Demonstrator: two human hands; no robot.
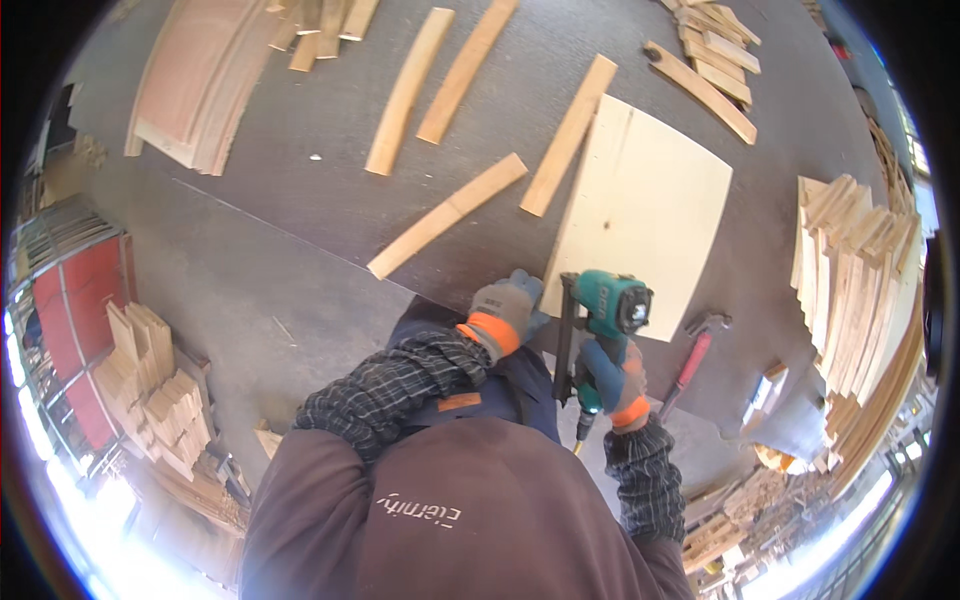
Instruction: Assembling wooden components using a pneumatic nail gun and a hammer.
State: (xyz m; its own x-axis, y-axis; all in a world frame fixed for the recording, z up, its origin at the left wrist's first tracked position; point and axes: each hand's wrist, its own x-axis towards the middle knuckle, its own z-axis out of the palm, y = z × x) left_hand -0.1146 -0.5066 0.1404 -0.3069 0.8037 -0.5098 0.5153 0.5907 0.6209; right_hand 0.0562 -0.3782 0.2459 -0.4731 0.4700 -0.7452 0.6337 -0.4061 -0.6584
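My right hand (614, 376), in a grey-blue glove with an orange cuff, is closed round the handle of a teal nail gun (612, 300). The gun's black magazine and nose stand over the near left corner of a pale wooden panel (650, 200). At that same corner is my left hand (506, 308), gloved alike, its fingers closed on the panel's edge; part of its grip is hidden. A hose fitting hangs below the gun's handle. The panel lies flat on a dark tabletop (330, 190), tilted slightly rightward.
Loose wooden strips (450, 215) lie left of and beyond the panel. A red-handled claw hammer (690, 365) rests to its right. Stacked slats (850, 280) stand at far right, and more wood pieces (160, 390) at left. Reddish panels (205, 80) lie at far left.
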